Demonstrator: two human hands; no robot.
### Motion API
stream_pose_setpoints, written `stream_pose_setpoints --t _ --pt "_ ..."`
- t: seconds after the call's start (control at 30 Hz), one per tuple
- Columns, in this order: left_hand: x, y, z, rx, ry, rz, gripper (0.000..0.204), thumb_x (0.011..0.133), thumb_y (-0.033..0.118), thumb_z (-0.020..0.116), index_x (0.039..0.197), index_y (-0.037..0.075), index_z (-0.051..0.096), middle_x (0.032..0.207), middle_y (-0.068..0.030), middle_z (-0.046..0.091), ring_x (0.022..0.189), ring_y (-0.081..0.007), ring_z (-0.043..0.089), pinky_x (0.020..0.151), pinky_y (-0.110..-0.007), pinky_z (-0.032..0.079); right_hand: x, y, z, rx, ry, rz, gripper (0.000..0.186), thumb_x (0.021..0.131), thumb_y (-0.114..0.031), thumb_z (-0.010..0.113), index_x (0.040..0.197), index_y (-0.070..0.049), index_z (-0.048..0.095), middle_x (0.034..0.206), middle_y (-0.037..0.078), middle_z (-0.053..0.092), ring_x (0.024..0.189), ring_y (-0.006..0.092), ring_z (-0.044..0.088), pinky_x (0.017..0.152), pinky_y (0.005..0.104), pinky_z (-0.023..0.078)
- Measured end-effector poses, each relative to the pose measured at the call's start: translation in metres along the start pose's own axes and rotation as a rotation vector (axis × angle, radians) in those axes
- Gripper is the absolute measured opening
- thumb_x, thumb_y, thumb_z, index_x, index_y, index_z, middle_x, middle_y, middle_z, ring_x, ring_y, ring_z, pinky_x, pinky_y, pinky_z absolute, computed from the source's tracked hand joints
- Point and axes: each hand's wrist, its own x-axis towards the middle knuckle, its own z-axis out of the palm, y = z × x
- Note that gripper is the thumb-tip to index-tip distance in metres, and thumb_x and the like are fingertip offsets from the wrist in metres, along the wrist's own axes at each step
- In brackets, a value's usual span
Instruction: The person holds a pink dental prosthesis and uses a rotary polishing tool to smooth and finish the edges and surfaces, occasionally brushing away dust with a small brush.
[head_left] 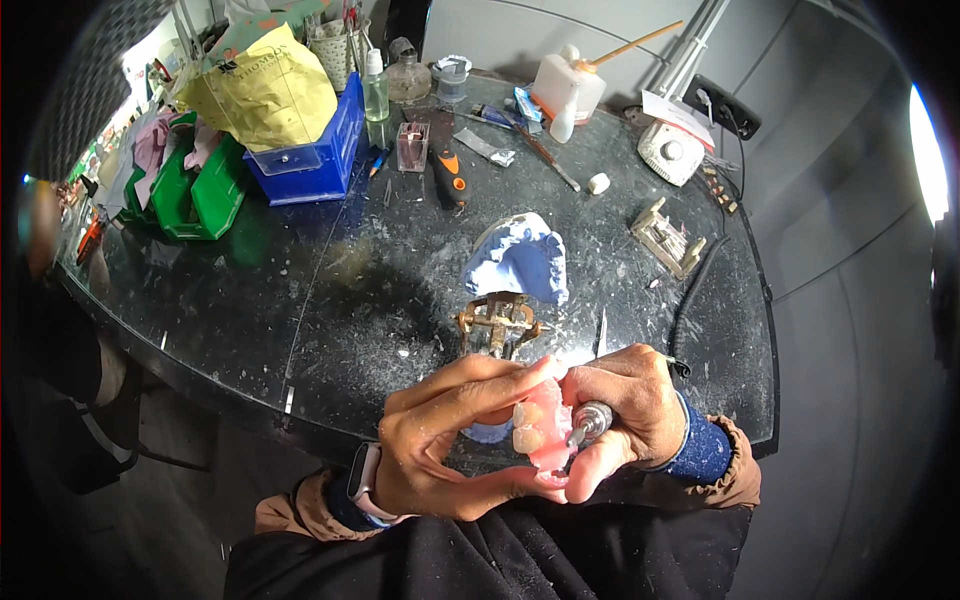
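Note:
My left hand (435, 420) is closed around a pink denture (548, 425) with several teeth, its thumb and fingers at the denture's ends. My right hand (635, 405) grips a metal rotary handpiece (595, 418), whose tip meets the denture's right side or stops just short of it; I cannot tell which. My right fingertips also sit close against the denture. Just beyond my hands stands a brass-coloured articulator (500, 318). A blue and white dental cast (515, 265) lies behind it, and part of another blue cast (488, 433) shows beneath my left hand.
White dust covers the dark bench (350, 330). A small plaster-stained articulator (665, 238) and a black cable (690, 300) lie on the right. Green bins (205, 185) and a blue box (310, 170) stand at the far left. A white control unit (672, 150) sits far right.

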Motion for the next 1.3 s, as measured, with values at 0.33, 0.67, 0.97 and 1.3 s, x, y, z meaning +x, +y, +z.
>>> stream_pose_setpoints --t 0.33,0.67,0.97,1.3 --pt "0.002 0.003 0.000 -0.009 -0.025 -0.028 0.064 0.061 0.011 0.083 0.116 -0.005 0.054 0.102 -0.0149 0.059 0.088 -0.0186 0.062 0.073 -0.027 0.053 0.004 0.000 -0.002 -0.138 0.040 -0.147 0.056 0.058 -0.054 0.072 0.077 -0.003 0.057 0.058 0.006 0.054 0.049 0.0244 0.057 0.042 0.0317 0.041" --pt "-0.004 -0.007 0.000 0.026 -0.005 0.002 0.060 0.062 0.015 0.082 0.113 -0.004 0.057 0.101 -0.0153 0.059 0.089 -0.0221 0.062 0.076 -0.030 0.052 0.004 0.006 -0.007 -0.102 -0.009 -0.066 0.057 0.057 -0.056 0.070 0.079 -0.004 0.055 0.058 0.007 0.053 0.050 0.0254 0.058 0.042 0.0321 0.042" --pt "-0.003 -0.005 -0.002 0.078 -0.017 0.048 0.058 0.062 0.013 0.081 0.112 -0.004 0.058 0.101 -0.0159 0.059 0.090 -0.0234 0.062 0.077 -0.030 0.051 0.008 0.006 -0.010 -0.145 0.010 -0.189 0.053 0.060 -0.056 0.071 0.069 -0.007 0.052 0.053 0.004 0.048 0.045 0.0219 0.054 0.040 0.0313 0.040" --pt "-0.004 -0.008 -0.002 0.148 0.068 0.124 0.057 0.060 0.005 0.080 0.112 -0.003 0.058 0.107 -0.0170 0.058 0.098 -0.0268 0.060 0.081 -0.033 0.051 0.005 -0.006 -0.005 0.235 0.162 -0.024 0.033 0.064 -0.027 0.082 0.073 -0.008 0.056 0.059 0.002 0.058 0.050 0.0115 0.058 0.042 0.0243 0.038"
